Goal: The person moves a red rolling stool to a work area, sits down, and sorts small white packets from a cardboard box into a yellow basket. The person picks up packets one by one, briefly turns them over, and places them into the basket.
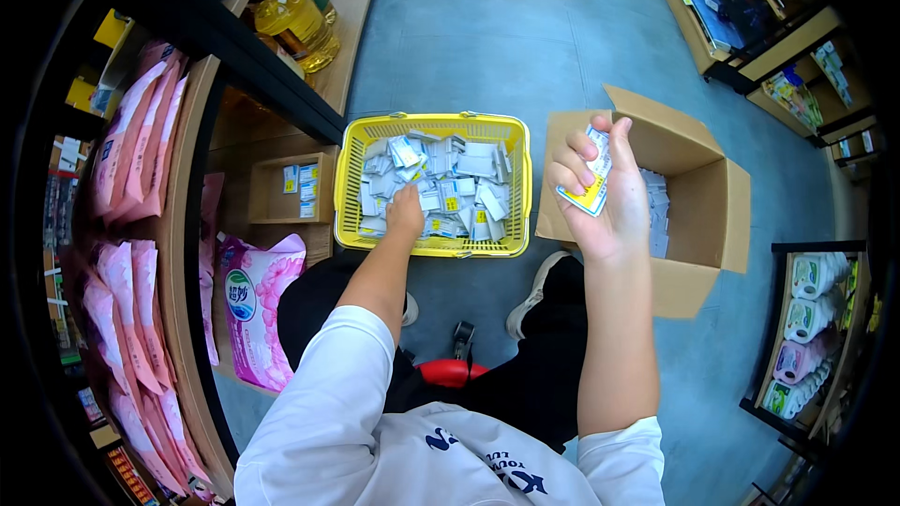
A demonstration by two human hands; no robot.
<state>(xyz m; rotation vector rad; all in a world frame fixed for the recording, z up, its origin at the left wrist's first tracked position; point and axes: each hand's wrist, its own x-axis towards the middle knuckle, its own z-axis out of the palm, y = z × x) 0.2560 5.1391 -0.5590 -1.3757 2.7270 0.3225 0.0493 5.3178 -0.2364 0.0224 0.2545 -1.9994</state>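
My right hand (pixel 606 186) is raised near the cardboard box (pixel 692 207), its fingers curled around a white, yellow and blue shelf price tag (pixel 588 191). The tag bears print. Down in the yellow plastic shopping basket (pixel 432 248), my left hand (pixel 406 211) touches a loose heap of price tags (pixel 478 165). Its fingertips point into the heap and are partly hidden, so whether they pinch a tag is unclear. More pale tags (pixel 658 214) lie inside the box, whose flaps are folded outward; my right hand and forearm cover part of it.
Left of the basket, a small wooden tray (pixel 264 190) holds several tags. Shelving on that side carries pink packs (pixel 133 140), a large detergent bag (pixel 260 302) and oil bottles (pixel 299 24). White bottles (pixel 808 320) stand on a rack at the right. A red seat (pixel 450 372) shows between my legs.
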